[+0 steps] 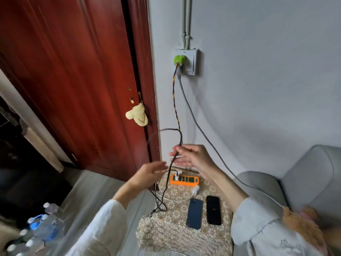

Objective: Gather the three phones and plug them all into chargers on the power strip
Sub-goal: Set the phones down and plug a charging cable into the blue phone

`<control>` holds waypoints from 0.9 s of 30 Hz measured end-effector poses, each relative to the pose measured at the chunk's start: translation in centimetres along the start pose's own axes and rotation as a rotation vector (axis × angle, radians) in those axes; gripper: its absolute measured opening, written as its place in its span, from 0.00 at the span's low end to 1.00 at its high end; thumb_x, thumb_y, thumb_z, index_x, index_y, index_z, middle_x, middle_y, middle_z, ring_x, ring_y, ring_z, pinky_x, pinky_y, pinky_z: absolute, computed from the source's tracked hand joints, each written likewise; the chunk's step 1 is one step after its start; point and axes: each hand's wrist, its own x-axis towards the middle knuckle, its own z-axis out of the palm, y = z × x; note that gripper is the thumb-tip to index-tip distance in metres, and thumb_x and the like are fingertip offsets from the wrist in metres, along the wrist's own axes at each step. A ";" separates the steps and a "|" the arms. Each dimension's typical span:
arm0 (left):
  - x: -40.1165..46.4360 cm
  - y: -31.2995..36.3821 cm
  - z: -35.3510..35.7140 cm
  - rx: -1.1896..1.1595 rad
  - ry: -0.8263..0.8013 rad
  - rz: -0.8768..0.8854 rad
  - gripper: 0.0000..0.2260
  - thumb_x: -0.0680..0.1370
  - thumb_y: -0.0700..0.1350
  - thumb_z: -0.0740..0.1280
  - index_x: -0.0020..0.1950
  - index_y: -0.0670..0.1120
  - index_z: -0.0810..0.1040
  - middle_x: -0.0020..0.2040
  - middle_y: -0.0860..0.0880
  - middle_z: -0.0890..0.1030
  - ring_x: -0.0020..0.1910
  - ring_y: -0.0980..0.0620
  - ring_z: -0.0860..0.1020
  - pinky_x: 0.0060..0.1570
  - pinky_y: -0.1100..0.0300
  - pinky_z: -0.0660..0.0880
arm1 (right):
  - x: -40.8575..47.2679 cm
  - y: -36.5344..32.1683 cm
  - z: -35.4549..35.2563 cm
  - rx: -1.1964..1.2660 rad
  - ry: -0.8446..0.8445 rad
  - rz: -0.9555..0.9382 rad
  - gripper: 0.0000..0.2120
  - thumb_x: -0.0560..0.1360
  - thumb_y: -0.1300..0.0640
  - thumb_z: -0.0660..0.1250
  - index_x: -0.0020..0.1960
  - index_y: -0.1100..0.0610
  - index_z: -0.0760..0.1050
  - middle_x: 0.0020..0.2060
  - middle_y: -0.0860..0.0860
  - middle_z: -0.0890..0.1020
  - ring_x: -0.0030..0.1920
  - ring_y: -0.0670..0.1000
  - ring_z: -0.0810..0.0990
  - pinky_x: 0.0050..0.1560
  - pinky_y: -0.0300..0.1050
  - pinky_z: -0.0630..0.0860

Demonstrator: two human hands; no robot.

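Note:
Two phones lie side by side on a lace-covered stand (177,235): a dark blue phone (194,213) and a black phone (213,210) to its right. An orange power strip (186,180) sits at the stand's far edge with a white charger (176,174) plugged into its left end. Another white charger (196,189) with a white cable lies loose in front of the strip. My right hand (191,157) pinches a black cable (171,163) that loops up and hangs down to the stand. My left hand (149,173) is open beside that cable, blurred. A third phone is not visible.
A wall socket (186,60) holds a green plug, with a twisted wire and a grey cord running down. A red-brown door (73,80) stands to the left. A grey sofa (295,182) is on the right. Water bottles (42,226) stand on the floor at lower left.

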 end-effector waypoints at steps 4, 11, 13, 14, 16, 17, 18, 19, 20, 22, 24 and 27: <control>0.4 -1.8 3.1 0.141 -0.116 0.018 0.13 0.76 0.38 0.64 0.60 0.45 0.75 0.57 0.47 0.80 0.55 0.51 0.78 0.58 0.58 0.75 | 0.8 -2.3 -0.4 0.079 0.046 -0.012 0.06 0.75 0.57 0.65 0.46 0.56 0.80 0.41 0.52 0.86 0.41 0.55 0.85 0.40 0.42 0.81; 0.6 1.5 1.1 -0.280 0.281 0.102 0.07 0.77 0.36 0.61 0.45 0.40 0.79 0.36 0.50 0.84 0.37 0.56 0.83 0.38 0.65 0.80 | -0.7 0.2 -0.8 -0.018 0.085 0.043 0.15 0.78 0.53 0.59 0.56 0.61 0.75 0.44 0.53 0.84 0.42 0.50 0.84 0.45 0.40 0.81; 0.4 2.9 0.6 -0.458 0.293 0.137 0.08 0.77 0.37 0.60 0.45 0.41 0.79 0.39 0.46 0.84 0.40 0.53 0.84 0.42 0.60 0.81 | -2.0 2.6 -0.3 -0.110 -0.058 0.111 0.18 0.76 0.50 0.59 0.61 0.59 0.72 0.53 0.53 0.81 0.52 0.48 0.80 0.55 0.41 0.77; 0.2 3.7 0.4 -0.537 0.297 0.156 0.09 0.78 0.38 0.60 0.44 0.41 0.79 0.39 0.46 0.85 0.40 0.52 0.84 0.42 0.60 0.81 | -2.6 3.4 0.0 -0.158 -0.132 0.138 0.20 0.76 0.47 0.60 0.64 0.56 0.71 0.58 0.51 0.79 0.57 0.47 0.77 0.59 0.41 0.74; 0.0 5.3 0.0 -0.646 0.297 0.197 0.09 0.78 0.39 0.58 0.43 0.42 0.78 0.37 0.48 0.85 0.40 0.52 0.84 0.41 0.61 0.81 | -3.3 4.4 0.5 -0.219 -0.221 0.143 0.21 0.75 0.46 0.61 0.65 0.52 0.69 0.62 0.47 0.76 0.62 0.44 0.73 0.61 0.38 0.70; -0.2 6.0 -0.1 -0.694 0.288 0.216 0.10 0.79 0.39 0.58 0.43 0.42 0.77 0.37 0.48 0.85 0.41 0.52 0.84 0.42 0.61 0.81 | -3.4 4.7 0.7 -0.242 -0.230 0.131 0.21 0.75 0.47 0.62 0.66 0.51 0.69 0.62 0.47 0.76 0.62 0.44 0.73 0.59 0.35 0.70; -0.5 6.6 -0.3 -0.749 0.272 0.236 0.10 0.79 0.39 0.57 0.43 0.42 0.77 0.37 0.48 0.85 0.41 0.52 0.84 0.42 0.61 0.81 | -3.5 4.7 0.9 -0.278 -0.215 0.111 0.20 0.75 0.49 0.63 0.66 0.51 0.69 0.61 0.48 0.76 0.61 0.44 0.73 0.55 0.32 0.70; -0.6 7.0 -0.4 -0.811 0.255 0.254 0.10 0.79 0.39 0.56 0.44 0.42 0.76 0.38 0.48 0.85 0.42 0.52 0.84 0.42 0.61 0.81 | -3.4 4.6 1.0 -0.317 -0.175 0.080 0.20 0.75 0.51 0.63 0.66 0.52 0.68 0.59 0.50 0.77 0.60 0.46 0.74 0.52 0.31 0.69; -0.7 7.3 -0.6 -0.861 0.238 0.266 0.10 0.79 0.39 0.56 0.44 0.42 0.76 0.38 0.48 0.85 0.42 0.52 0.84 0.42 0.61 0.81 | -3.2 4.4 1.0 -0.336 -0.114 0.039 0.19 0.75 0.53 0.64 0.66 0.52 0.67 0.56 0.51 0.77 0.58 0.47 0.74 0.51 0.30 0.69; -1.1 7.8 -0.6 -0.894 0.224 0.272 0.10 0.79 0.39 0.55 0.45 0.41 0.76 0.39 0.47 0.86 0.42 0.52 0.84 0.43 0.61 0.81 | -2.7 4.0 0.9 -0.325 -0.006 -0.045 0.15 0.75 0.56 0.65 0.62 0.54 0.71 0.51 0.52 0.75 0.54 0.46 0.75 0.52 0.27 0.70; -1.2 7.8 -0.6 -0.905 0.241 0.270 0.10 0.79 0.39 0.56 0.45 0.41 0.76 0.38 0.47 0.85 0.42 0.52 0.84 0.44 0.60 0.81 | -2.4 3.6 0.8 -0.329 -0.041 -0.045 0.09 0.75 0.57 0.64 0.54 0.56 0.77 0.50 0.50 0.75 0.52 0.45 0.76 0.53 0.28 0.70; -1.4 7.5 -1.6 -0.979 0.323 0.250 0.10 0.79 0.39 0.56 0.44 0.41 0.75 0.37 0.47 0.85 0.41 0.51 0.84 0.44 0.60 0.81 | -2.7 4.5 0.3 -0.383 -0.164 0.064 0.08 0.76 0.55 0.63 0.47 0.58 0.78 0.43 0.48 0.81 0.48 0.46 0.80 0.52 0.34 0.73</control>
